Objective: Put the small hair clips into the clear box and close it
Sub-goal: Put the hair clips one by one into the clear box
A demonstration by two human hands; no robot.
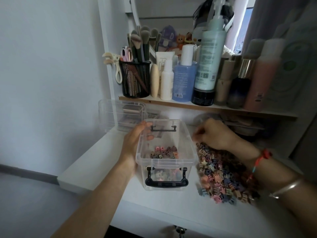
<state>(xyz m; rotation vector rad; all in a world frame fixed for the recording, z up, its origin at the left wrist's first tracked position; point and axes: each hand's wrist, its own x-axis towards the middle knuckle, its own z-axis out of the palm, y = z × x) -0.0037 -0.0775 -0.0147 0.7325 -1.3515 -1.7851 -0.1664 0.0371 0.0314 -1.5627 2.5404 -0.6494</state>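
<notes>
I take the clear box [171, 163] as my landmark. It stands on the white table [154, 206] with its open top facing up. Its long axis runs away from me towards the shelf [205, 107] of bottles behind it. The end with the black handle [166, 182] points at me, and the handle hangs down.

To the box's right, almost touching its wall, a broad pile of small hair clips [223, 177] lies on the table in mixed pinks, blues and browns. The right forearm covers the pile's far-right part, so I cannot see where the pile ends there.

Behind the box to its left stands another clear plastic piece [118, 114]. I cannot make out whether it is the lid or a second container.

The left hand [135, 141] is at the box's left wall. Its grip is clamped over the rim, and the fingertips show through the plastic inside. The right hand [214, 134] hovers just right of the box's far corner, above the pile's far end. Its fingers are curled and blurred, so I cannot tell whether its grip holds any clips.

A thin scatter of clips [163, 152] lies on the box floor towards my end. More show through the near wall behind the handle, but they are too blurred to count.
</notes>
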